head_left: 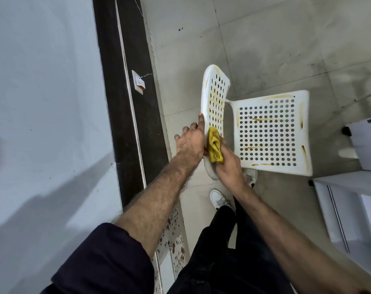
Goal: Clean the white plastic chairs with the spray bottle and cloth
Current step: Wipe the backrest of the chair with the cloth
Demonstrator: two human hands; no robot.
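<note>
The right hand (227, 164) grips a crumpled yellow cloth (214, 145), fingers curled round it, pressing it on the perforated backrest of the white plastic chair (269, 132). Just left, the left hand (191, 141) holds the backrest's edge, fingers (201, 120) stretched along it. Beyond the fingers, the hard, hole-dotted seat carries orange-brown streaks. Grey floor tiles (265, 39) lie around; left of the hands, a wall socket (139, 82) with a twisted wire (151, 49). No writing is legible.
</note>
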